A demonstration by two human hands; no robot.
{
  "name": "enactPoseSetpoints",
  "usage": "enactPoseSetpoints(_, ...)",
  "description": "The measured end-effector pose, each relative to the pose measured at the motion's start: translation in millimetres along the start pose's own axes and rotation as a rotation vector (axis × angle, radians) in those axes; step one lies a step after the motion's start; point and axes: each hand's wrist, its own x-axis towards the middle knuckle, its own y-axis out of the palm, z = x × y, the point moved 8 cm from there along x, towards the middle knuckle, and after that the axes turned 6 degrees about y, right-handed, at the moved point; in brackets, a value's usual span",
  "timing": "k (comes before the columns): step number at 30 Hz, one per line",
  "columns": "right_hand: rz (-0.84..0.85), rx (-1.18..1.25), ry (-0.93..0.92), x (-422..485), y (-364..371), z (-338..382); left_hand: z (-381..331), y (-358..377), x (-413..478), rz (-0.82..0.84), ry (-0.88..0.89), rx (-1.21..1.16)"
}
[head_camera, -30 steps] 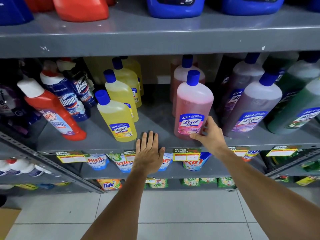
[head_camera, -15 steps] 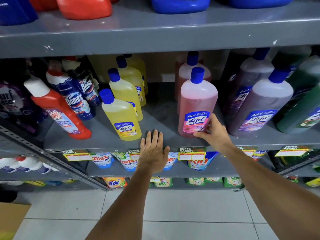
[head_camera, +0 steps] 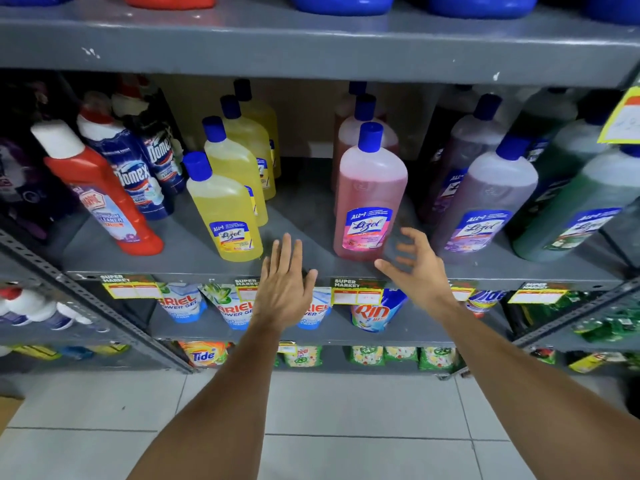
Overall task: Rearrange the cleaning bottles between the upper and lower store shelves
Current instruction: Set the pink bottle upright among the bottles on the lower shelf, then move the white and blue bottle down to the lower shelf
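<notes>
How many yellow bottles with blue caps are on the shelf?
4, in one row running front to back: front yellow bottle, second yellow bottle, third yellow bottle, and back yellow bottle near the wall. More could be hidden behind.

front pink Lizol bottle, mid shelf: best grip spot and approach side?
Grip the pink Lizol bottle across its flat-sided body at label height, coming from the front right, where the open right hand sits beside its base. It stands upright at the shelf edge with free space on both sides. The narrow blue cap probably gives poorer control.
</notes>
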Motion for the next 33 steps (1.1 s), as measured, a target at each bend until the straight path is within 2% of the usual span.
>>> enactPoseSetpoints(3, -0.021, 0.039, -0.087, -25, -8, 18, -32, -43, -11, -0.212, 0.082, 0.034)
enactPoseSetpoints(8, 0.067, 0.064, -0.187, -57, -6, 83, -72, -141, -38, -0.418, 0.097, 0.121)
enactPoseSetpoints(12, 0.130, 0.115, -0.349, -83, -18, 185, -75, -242, -56, -0.555, 0.047, 0.193)
enactPoseSetpoints(18, 0.143, 0.139, -0.600, -122, -27, 339, -33, -379, -77, -0.689, -0.007, 0.290)
enactPoseSetpoints(22, 0.140, 0.143, -0.688, -134, 3, 408, 17, -425, -75, -0.662, -0.058, 0.303)
enactPoseSetpoints(30, 0.176, 0.189, -0.682, -127, 106, 477, 124, -444, -36, -0.348, -0.061, 0.271)
enactPoseSetpoints(33, 0.124, 0.156, -0.737, -126, 128, 497, 146, -441, -30, -0.295, -0.043, 0.322)
